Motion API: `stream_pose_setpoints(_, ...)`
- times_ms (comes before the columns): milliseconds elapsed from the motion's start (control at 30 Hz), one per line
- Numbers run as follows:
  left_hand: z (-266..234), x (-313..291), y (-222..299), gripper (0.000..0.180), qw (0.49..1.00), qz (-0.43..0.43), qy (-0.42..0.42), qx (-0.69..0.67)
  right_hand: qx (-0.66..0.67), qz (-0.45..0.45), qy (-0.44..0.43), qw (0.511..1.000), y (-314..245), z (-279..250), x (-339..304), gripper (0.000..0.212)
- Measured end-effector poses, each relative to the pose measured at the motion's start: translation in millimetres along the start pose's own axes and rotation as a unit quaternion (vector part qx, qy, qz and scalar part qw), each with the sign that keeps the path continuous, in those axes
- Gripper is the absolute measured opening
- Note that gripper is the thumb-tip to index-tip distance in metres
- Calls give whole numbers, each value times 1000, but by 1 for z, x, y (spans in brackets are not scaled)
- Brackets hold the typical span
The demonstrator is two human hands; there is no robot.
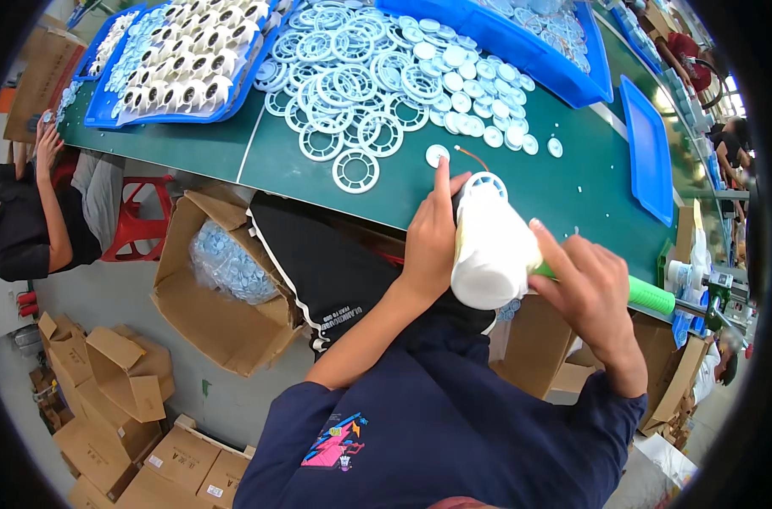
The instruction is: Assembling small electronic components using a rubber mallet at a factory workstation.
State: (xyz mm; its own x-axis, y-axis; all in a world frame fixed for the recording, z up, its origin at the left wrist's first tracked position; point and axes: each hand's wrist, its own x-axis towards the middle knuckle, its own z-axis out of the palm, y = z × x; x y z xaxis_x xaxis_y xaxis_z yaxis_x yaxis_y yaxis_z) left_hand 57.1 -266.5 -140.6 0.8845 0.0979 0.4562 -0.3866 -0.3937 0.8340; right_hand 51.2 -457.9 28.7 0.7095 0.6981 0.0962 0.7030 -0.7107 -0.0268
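Note:
A white rounded housing (pixel 492 254), with a pale ring (pixel 485 185) at its far end, is held over the table's near edge. My left hand (pixel 431 233) grips its left side, index finger stretched out onto a small pale disc (pixel 437 155) on the table. A thin orange wire (pixel 472 155) with a white plug lies beside that disc. On the right, my right hand (pixel 585 280) is closed round a green handle (pixel 651 295), its index finger pointing toward the housing. Whether handle and housing are joined is hidden by my fingers.
Pale spoked rings (pixel 355 170) and small round discs (pixel 493 136) lie heaped on the green table (pixel 310 182). Blue trays (pixel 649 153) stand around them, one with white fan parts (pixel 187 64). Cardboard boxes (pixel 225 331) sit below; another person (pixel 42 199) works at left.

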Motion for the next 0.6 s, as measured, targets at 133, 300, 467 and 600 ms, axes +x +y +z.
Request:
stream_pose_setpoints(133,0,0,1,94,1000,3,18,-22,40,47,21,998,-2,-4,18,59)
stream_pose_setpoints(300,3,-5,-2,106,999,-45,-14,-21,33,80,16,996,4,-15,46,48)
stream_pose_setpoints(467,6,-3,7,110,999,-46,8,-27,79,127,-7,989,35,-3,58,37)
stream_pose_setpoints(600,3,-1,4,108,998,-41,12,-41,280,292,-21,914,36,-19,61,31)
